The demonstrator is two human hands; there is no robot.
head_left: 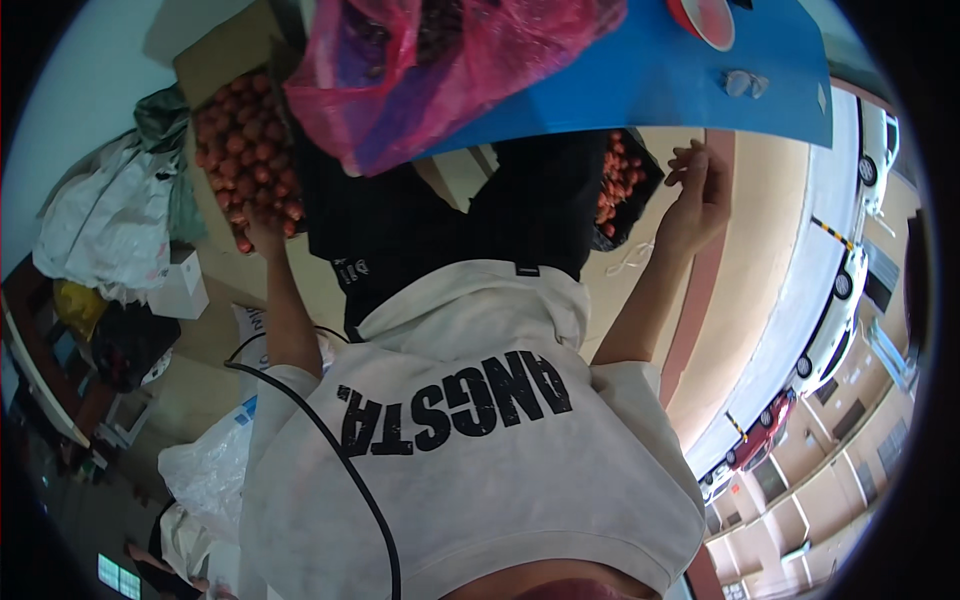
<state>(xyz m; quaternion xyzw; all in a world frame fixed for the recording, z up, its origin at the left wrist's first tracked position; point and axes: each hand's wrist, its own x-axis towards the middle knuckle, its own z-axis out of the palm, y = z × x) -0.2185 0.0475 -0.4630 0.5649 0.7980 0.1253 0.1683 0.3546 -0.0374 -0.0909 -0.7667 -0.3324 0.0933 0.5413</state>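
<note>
My left hand (262, 228) reaches down to the near end of a cardboard box (222, 58) filled with small round red produce (250, 150). Its fingers are in among the pieces and mostly hidden, so their grip does not show. My right hand (703, 188) is raised to the right, beside the blue table's edge, with loosely bent fingers apart and nothing visible in them. Below it, left of the wrist, a black bag (640, 195) on the floor contains smaller red pieces (617, 180). I cannot tell the exact kind of either produce.
A blue table (600, 95) ahead bears a pink plastic bag (400, 100), a red-rimmed bowl (708, 22) and a small clear object (745, 83). White sacks (105, 225) and a white box (180, 287) stand left. A black cable (335, 440) crosses my shirt. Parked cars (835, 320) show outside, right.
</note>
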